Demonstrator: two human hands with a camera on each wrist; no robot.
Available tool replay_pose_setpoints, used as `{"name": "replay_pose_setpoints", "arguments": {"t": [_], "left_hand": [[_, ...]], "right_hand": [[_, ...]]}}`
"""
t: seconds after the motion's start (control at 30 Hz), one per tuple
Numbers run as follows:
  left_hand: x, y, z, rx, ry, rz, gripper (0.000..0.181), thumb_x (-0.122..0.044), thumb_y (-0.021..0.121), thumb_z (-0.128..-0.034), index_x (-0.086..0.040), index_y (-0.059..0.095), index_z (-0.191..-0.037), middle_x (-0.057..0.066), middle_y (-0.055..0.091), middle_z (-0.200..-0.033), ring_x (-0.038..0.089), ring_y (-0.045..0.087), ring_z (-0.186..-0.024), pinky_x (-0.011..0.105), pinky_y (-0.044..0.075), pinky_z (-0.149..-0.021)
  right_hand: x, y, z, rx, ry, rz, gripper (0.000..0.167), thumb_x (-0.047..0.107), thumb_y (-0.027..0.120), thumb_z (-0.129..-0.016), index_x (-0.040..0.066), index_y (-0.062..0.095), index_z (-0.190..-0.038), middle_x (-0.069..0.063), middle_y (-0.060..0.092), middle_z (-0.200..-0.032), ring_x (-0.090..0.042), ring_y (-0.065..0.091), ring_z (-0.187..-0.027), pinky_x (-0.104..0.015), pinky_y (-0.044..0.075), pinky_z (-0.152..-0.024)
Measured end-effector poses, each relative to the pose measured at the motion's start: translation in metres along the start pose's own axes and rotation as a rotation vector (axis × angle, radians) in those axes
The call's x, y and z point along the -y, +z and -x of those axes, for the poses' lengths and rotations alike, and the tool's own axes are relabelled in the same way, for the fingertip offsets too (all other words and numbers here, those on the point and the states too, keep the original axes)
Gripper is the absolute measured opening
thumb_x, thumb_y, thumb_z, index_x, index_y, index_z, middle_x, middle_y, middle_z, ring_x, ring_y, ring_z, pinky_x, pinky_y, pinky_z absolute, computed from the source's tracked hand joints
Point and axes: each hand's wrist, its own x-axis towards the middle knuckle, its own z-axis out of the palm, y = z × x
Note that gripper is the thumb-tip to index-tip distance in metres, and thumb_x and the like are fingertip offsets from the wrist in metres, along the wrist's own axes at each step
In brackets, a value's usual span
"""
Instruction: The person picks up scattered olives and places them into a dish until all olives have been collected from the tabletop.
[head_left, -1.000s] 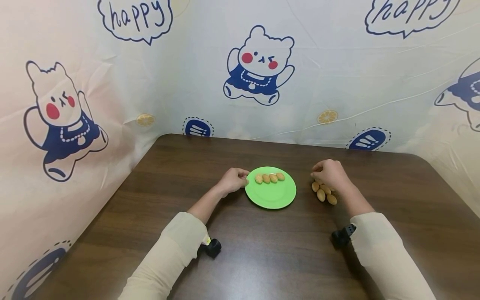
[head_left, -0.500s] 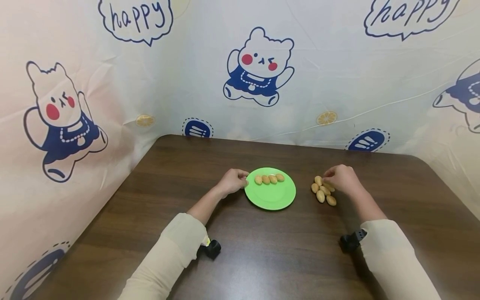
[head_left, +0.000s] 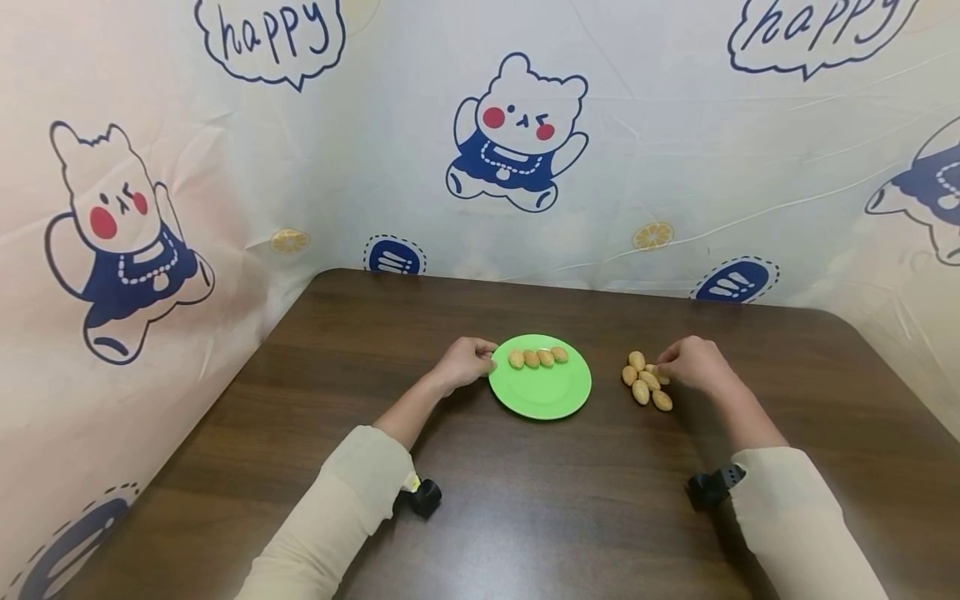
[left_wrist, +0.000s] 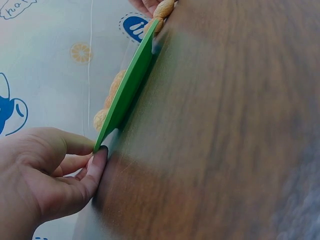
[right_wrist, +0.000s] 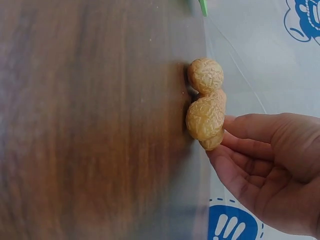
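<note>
A flat green plate [head_left: 541, 392] lies on the table, with a row of several tan, wrinkled oval nuts [head_left: 532, 358] along its far half. My left hand [head_left: 463, 363] pinches the plate's left rim; the left wrist view shows the thumb and fingers on either side of the green edge [left_wrist: 125, 95]. To the right of the plate is a small heap of similar nuts [head_left: 641, 392]. At the heap's right side, my right hand [head_left: 697, 363] pinches one nut [right_wrist: 212, 144], partly hidden by the fingers and the other nuts.
The dark wooden table [head_left: 525, 500] runs back to a pale printed cloth [head_left: 645, 150] hanging behind and at both sides. Black wrist cameras [head_left: 426, 498] hang at the sleeves. A stretch of bare wood separates plate and heap.
My right hand has shifted right, from the heap's far-left nut to its right side, uncovering several nuts. The left hand and the plate have stayed put.
</note>
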Motion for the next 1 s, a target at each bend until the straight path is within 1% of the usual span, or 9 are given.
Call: {"name": "replay_pose_setpoints", "arguments": {"t": [0.2, 0.37, 0.5, 0.63, 1.0], "left_hand": [[0.0007, -0.0001, -0.0003, 0.005, 0.000, 0.006, 0.040, 0.001, 0.056, -0.0887, 0.006, 0.051, -0.128, 0.015, 0.059, -0.111, 0.017, 0.055, -0.094, 0.024, 0.048, -0.068], [0.0011, -0.0002, -0.0008, 0.006, 0.003, 0.011, 0.040, 0.001, 0.056, -0.0885, 0.007, 0.050, -0.128, 0.016, 0.059, -0.112, 0.019, 0.055, -0.097, 0.025, 0.049, -0.071], [0.0014, -0.0001, -0.0010, 0.006, 0.004, 0.006, 0.040, 0.001, 0.056, -0.0885, 0.007, 0.051, -0.128, 0.016, 0.059, -0.113, 0.020, 0.055, -0.100, 0.026, 0.050, -0.073], [0.0018, -0.0004, -0.0019, 0.004, -0.002, 0.007, 0.040, 0.000, 0.057, -0.0885, 0.006, 0.051, -0.128, 0.016, 0.059, -0.114, 0.021, 0.055, -0.101, 0.026, 0.050, -0.073], [0.0011, -0.0005, -0.0026, 0.007, 0.002, 0.033, 0.040, 0.002, 0.057, -0.0876, 0.008, 0.051, -0.126, 0.016, 0.060, -0.108, 0.022, 0.055, -0.099, 0.025, 0.051, -0.073]], "right_hand": [[0.0019, 0.0004, 0.0020, 0.011, 0.005, -0.007, 0.020, 0.015, 0.064, -0.084, -0.004, 0.071, -0.089, -0.007, 0.065, -0.075, -0.021, 0.055, -0.071, -0.033, 0.045, -0.059], [0.0019, 0.0003, 0.0025, 0.003, 0.006, -0.008, 0.021, 0.016, 0.063, -0.083, -0.002, 0.071, -0.088, -0.008, 0.066, -0.080, -0.023, 0.054, -0.074, -0.033, 0.045, -0.060], [-0.0020, 0.0011, 0.0012, -0.016, 0.002, -0.008, 0.019, 0.017, 0.064, -0.082, -0.001, 0.072, -0.085, -0.009, 0.066, -0.080, -0.024, 0.053, -0.075, -0.034, 0.044, -0.061], [-0.0037, 0.0004, 0.0013, -0.040, 0.005, -0.008, 0.018, 0.017, 0.064, -0.081, 0.001, 0.071, -0.081, -0.007, 0.064, -0.076, -0.023, 0.051, -0.071, -0.032, 0.042, -0.059], [0.0034, -0.0029, 0.0037, -0.051, 0.018, -0.030, 0.021, 0.017, 0.063, -0.085, -0.002, 0.070, -0.088, -0.008, 0.064, -0.079, -0.024, 0.052, -0.073, -0.032, 0.043, -0.059]]}}
